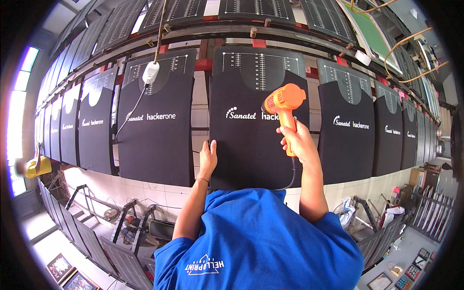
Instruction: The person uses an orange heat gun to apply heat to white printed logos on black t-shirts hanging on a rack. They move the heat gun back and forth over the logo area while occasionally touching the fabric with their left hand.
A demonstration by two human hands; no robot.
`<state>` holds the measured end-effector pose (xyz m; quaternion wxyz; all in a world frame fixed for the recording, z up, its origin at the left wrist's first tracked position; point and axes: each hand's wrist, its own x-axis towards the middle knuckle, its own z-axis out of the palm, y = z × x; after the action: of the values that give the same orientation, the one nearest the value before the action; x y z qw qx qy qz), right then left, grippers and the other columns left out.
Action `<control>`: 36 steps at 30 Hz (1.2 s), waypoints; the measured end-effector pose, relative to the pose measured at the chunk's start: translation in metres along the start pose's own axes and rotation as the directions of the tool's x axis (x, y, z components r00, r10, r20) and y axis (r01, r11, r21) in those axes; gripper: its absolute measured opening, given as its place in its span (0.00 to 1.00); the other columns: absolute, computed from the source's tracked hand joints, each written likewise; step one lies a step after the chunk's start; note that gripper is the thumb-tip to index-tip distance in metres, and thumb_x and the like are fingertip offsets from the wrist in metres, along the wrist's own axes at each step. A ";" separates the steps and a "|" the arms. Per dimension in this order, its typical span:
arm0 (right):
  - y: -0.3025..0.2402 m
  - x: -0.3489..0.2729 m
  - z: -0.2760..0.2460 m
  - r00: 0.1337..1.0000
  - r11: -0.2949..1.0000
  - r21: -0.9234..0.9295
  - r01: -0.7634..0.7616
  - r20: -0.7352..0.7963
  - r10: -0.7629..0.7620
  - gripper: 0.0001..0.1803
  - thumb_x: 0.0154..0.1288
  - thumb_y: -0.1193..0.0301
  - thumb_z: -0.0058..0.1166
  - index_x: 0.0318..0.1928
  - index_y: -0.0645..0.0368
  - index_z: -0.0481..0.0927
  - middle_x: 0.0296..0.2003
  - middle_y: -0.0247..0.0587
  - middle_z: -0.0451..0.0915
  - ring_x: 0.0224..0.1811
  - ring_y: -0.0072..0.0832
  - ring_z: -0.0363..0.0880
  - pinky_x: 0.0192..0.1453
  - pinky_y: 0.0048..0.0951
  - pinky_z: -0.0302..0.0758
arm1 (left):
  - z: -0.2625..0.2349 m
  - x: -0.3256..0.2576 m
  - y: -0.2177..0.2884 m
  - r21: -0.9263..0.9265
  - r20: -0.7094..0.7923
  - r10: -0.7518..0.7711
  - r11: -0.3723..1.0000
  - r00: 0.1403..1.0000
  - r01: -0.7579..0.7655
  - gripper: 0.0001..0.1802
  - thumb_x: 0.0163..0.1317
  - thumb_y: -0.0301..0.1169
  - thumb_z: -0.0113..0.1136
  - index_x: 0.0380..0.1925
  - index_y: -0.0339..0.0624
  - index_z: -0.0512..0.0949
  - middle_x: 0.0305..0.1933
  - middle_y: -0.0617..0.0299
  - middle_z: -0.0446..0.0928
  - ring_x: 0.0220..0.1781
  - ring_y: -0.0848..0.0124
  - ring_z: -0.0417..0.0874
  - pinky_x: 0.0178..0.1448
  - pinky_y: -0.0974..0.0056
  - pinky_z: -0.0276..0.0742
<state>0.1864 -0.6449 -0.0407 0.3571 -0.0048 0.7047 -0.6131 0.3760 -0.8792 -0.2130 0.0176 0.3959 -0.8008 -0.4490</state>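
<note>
My right hand (302, 143) is wrapped round the handle of an orange heat gun (290, 98), its nozzle pointing left over the white print on a black T-shirt (246, 154). The shirt lies stretched flat over a dark printing board (284, 62) with white ruled marks, which shows at the neck opening. At the shirt's left edge rests my left hand (208, 159), fingers stretched out and nothing seen in them. From the heat gun's base a dark cord (294, 174) hangs down toward my body.
More boards carry printed black shirts left (154, 150) and right (345, 140). A white plug connector (151, 72) hangs on a cord over the left shirt. Behind runs a rail (309, 36) with another row of boards. A yellow thing (38, 166) is at far left.
</note>
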 end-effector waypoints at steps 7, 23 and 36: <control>-0.002 -0.017 0.028 0.995 1.000 0.003 0.019 -0.096 -0.019 0.16 0.67 0.67 0.54 0.49 0.65 0.73 0.35 0.38 0.79 0.24 0.20 0.76 0.27 0.23 0.76 | -0.004 0.001 -0.034 -0.053 0.192 0.032 0.998 0.981 -0.023 0.38 0.72 0.55 0.40 0.61 0.26 0.66 0.57 0.29 0.72 0.63 0.38 0.71 0.65 0.48 0.68; 0.007 -0.039 0.079 0.984 0.997 0.071 -0.035 -0.174 0.047 0.17 0.67 0.67 0.52 0.51 0.65 0.72 0.35 0.38 0.79 0.25 0.19 0.76 0.26 0.23 0.76 | -0.052 0.021 -0.034 -0.024 0.543 0.171 0.982 0.822 -0.189 0.31 0.73 0.54 0.41 0.36 0.30 0.72 0.35 0.37 0.79 0.34 0.47 0.83 0.44 0.50 0.75; 0.008 -0.019 0.074 0.985 0.999 0.033 0.011 -0.175 -0.005 0.16 0.67 0.68 0.53 0.51 0.65 0.73 0.35 0.37 0.79 0.25 0.18 0.75 0.26 0.21 0.75 | -0.159 -0.007 -0.013 -0.008 0.528 0.228 0.964 0.818 -0.264 0.13 0.67 0.33 0.54 0.40 0.33 0.79 0.35 0.46 0.81 0.39 0.54 0.83 0.44 0.58 0.77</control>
<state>0.2416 -0.6983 -0.0380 0.2916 0.0521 0.7227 -0.6244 0.4501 -0.9908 -0.1258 -0.1565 0.1519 -0.8338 -0.5072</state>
